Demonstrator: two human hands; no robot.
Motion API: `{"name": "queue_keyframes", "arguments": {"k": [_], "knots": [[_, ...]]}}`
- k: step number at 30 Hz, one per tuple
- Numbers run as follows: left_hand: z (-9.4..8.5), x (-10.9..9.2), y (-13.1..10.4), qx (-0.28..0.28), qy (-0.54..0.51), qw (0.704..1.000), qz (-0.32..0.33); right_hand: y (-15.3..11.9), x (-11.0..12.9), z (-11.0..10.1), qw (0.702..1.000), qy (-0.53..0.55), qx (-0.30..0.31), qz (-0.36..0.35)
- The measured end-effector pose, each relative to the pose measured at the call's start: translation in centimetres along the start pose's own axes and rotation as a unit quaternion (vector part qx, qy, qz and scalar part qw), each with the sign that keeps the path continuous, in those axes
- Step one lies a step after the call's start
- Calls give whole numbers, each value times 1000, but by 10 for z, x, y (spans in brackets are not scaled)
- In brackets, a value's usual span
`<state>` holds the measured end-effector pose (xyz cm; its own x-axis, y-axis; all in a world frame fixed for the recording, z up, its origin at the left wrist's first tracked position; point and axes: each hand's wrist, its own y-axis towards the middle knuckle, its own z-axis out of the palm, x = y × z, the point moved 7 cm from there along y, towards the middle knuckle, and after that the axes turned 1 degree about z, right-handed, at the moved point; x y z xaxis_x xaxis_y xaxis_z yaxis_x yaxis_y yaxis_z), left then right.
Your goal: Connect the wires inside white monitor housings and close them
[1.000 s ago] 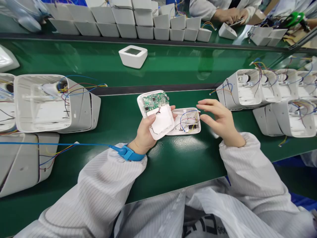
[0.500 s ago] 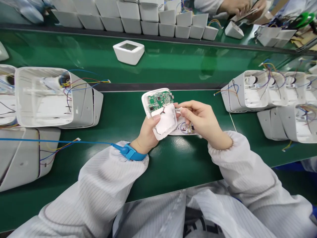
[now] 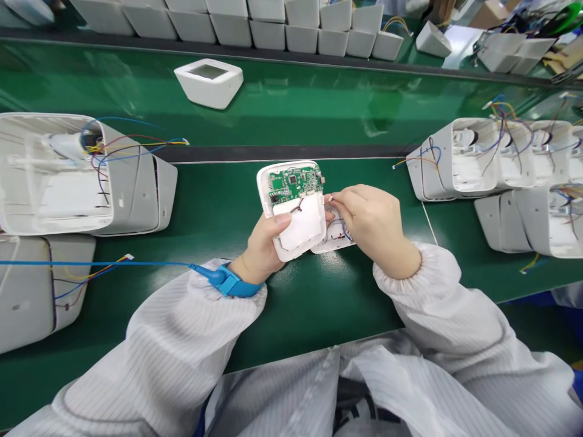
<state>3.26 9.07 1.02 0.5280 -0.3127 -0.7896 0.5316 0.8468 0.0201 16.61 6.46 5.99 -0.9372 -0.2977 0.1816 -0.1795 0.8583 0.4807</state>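
My left hand (image 3: 266,243) is closed round a white casing (image 3: 300,227), its thumb on the front face. A green circuit board (image 3: 294,182) lies in the upper part of that casing, with short dark wires below it. Just right of the casing, my right hand (image 3: 371,221) pinches a small white connector (image 3: 331,198) between thumb and index finger. Beneath and behind my hands, a second white shell (image 3: 330,243) with thin wires inside rests on the green table, partly covered by the casing and my right hand.
Large white housings (image 3: 136,194) with motors and loose wires stand at the left; several similar housings (image 3: 473,164) are at the right. A white part with a window (image 3: 214,91) lies beyond the dark ledge. Rows of white parts (image 3: 268,36) line the back. A blue wrist-strap cord (image 3: 100,263) crosses the left side.
My left hand has turned the casing to face the camera more squarely. My right hand has rolled over, its back now more visible. The whole view has shifted slightly.
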Motion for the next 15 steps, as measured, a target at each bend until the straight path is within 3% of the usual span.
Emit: {"name": "queue_keyframes", "arguments": {"k": [4, 11, 15], "knots": [[3, 0, -1, 29, 11, 1000, 3, 1, -2, -3, 1000, -4, 8, 8], [-4, 1, -8, 47, 115, 988, 89, 1, 13, -17, 974, 226, 28, 0], [-2, 3, -13, 68, 146, 982, 102, 0, 17, -19, 966, 257, 27, -4]]}}
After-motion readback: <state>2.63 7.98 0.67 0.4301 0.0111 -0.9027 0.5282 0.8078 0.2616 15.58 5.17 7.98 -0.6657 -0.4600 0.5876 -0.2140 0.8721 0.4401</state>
